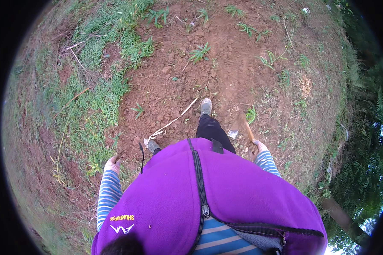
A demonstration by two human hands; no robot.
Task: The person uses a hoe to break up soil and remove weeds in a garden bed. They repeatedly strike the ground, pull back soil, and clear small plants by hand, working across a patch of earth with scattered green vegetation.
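My right hand [252, 149] is closed around a wooden tool handle [249, 131] at my right side. The handle points ahead and down toward the reddish soil, and its far end is blurred, so the tool's head cannot be made out. My left hand [113, 162] hangs low at my left side, over soil and weeds. Its fingers are small in view, and I see nothing clearly held in them. A pale dry strip of stalk or cord [175, 119] lies across the soil between my shoes, one end by my left shoe [152, 145]. My right shoe [206, 106] is farther forward.
Small green plants [199, 54] stand scattered over the crumbly earth [166, 83]. Dense low weeds [105, 86] cover the left, with dry twigs [79, 47] among them. A whitish scrap [233, 134] lies near the handle. Dark foliage [360, 159] and a trunk [343, 218] border the right.
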